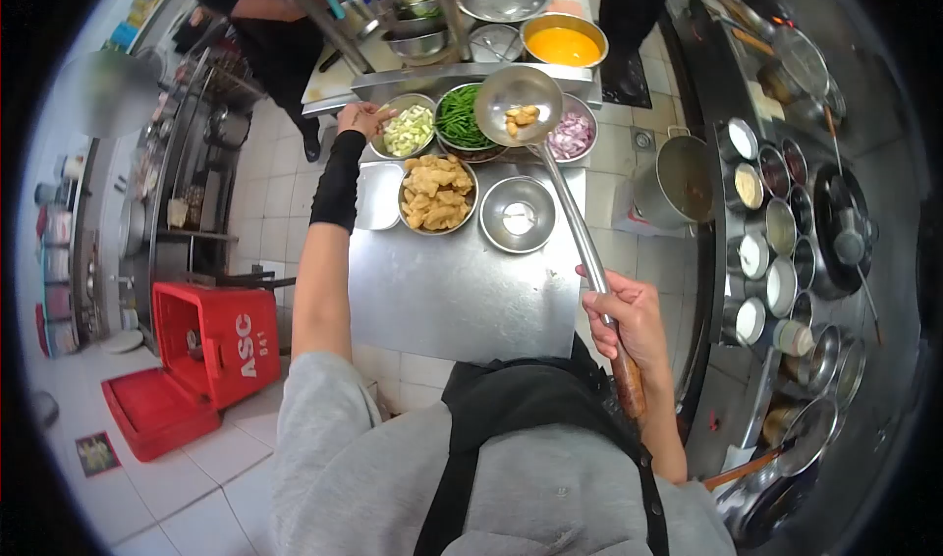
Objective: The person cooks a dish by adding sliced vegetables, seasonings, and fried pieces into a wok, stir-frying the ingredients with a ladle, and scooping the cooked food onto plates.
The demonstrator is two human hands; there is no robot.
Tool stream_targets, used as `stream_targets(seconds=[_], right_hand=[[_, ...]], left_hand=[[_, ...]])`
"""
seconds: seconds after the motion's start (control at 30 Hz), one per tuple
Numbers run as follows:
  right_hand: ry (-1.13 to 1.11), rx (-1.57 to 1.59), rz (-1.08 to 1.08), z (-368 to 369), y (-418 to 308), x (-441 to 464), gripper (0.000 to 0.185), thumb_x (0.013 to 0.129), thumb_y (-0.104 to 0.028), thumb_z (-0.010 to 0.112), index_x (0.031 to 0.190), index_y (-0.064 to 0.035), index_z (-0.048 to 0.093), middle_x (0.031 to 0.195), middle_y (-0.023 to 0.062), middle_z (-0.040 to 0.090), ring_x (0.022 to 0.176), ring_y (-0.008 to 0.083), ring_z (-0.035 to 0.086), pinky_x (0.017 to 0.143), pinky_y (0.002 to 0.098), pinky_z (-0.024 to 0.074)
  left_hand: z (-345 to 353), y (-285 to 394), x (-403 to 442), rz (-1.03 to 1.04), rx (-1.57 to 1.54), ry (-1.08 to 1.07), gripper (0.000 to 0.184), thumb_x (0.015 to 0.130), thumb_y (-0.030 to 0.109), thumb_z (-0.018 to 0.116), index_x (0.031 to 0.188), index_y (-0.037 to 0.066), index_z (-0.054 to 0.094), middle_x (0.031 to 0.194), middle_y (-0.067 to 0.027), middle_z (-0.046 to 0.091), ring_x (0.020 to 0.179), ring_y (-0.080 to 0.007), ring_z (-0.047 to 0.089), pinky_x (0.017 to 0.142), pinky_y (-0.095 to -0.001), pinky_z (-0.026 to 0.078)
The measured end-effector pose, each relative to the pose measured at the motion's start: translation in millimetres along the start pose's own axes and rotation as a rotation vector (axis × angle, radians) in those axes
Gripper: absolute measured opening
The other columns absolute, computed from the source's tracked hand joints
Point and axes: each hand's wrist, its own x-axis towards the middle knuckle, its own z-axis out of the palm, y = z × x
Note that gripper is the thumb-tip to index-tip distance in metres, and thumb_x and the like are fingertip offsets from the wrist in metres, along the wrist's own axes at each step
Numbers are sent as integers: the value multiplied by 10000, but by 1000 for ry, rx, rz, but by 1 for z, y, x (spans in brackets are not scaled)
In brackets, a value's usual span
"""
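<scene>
Steel ladle [577, 234] was gripped by the right hand [629, 320], fingers curled round the handle; its cup was held at the far end of the worktop [452, 296], between green beans [462, 116] and chopped onion [575, 139], with a few yellow pieces [522, 119] inside. Left hand [363, 119] was placed at the rim of the bowl of pale-green chunks [408, 131]; whether anything was pinched there could not be told. Judgement: cup was best kept level, handle braced, bowl rims not knocked. Worktop was bare metal, glare included; golden fried pieces [437, 193] and a metal bowl [496, 220] were set nearer the body. Tiled floor [246, 507] was flanked by a red box [243, 345], left, and a cooking line with a wok [835, 207], right.
</scene>
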Motion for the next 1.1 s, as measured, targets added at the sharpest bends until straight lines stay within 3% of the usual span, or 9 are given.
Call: stream_targets(seconds=[0.07,0.23,0.27,0.37,0.5,0.67,0.77,0.87,1.1], right_hand=[[-15,10,12,-3,1,-1,324,882,32,592,1198,105,589,637,34,516,396,56,421,312,227,339],[-24,-3,42,4,0,-5,302,880,38,600,1176,98,602,604,13,503,401,56,439,313,229,360],[-35,-6,50,5,-1,-6,299,881,37,601,1174,98,602,602,10,502,401,55,440,313,228,362],[-36,-2,68,9,-1,-10,294,883,37,602,1171,96,600,595,7,501,401,54,443,314,229,367],[-28,25,66,7,3,-16,301,885,33,603,1180,95,593,587,7,500,403,53,447,315,230,371],[-3,52,47,0,10,-23,311,880,38,604,1185,94,591,586,10,502,401,53,449,316,229,372],[-1,54,39,-3,12,-25,313,877,41,605,1185,94,592,587,13,503,401,55,450,315,231,372],[6,70,36,-5,12,-30,314,877,34,609,1185,94,594,590,18,505,400,54,444,313,229,360],[73,204,43,-28,12,-51,341,879,-2,609,1206,96,592,630,27,502,389,43,390,304,216,300]], left_hand=[[-10,78,-54,59,-20,-39,433,783,334,848,958,-41,723,673,-22,651,508,-70,550,505,-231,460],[25,152,-114,790,317,-6,441,747,349,849,990,0,733,828,-144,688,672,-225,672,611,-336,518],[31,165,-121,821,416,-92,429,749,335,833,1036,33,734,870,-152,664,756,-307,667,673,-366,518],[53,175,-124,894,415,-233,397,762,285,818,1089,79,730,866,-166,648,788,-364,644,714,-407,508],[72,170,-121,958,349,-252,312,828,71,700,1136,119,717,880,-168,650,792,-373,635,739,-429,507],[70,182,-130,923,276,-296,438,766,-102,556,1106,116,727,970,-163,694,882,-356,668,798,-396,540],[68,190,-137,988,177,-254,402,853,-110,529,1138,105,712,1119,-138,697,928,-234,705,809,-329,567],[47,203,-147,1024,174,-79,355,911,-91,512,1163,73,701,1169,-134,687,1014,-199,685,851,-302,571],[-28,113,-161,445,-363,133,200,964,44,577,1114,-18,694,1037,-89,699,918,-145,665,785,-257,560]])
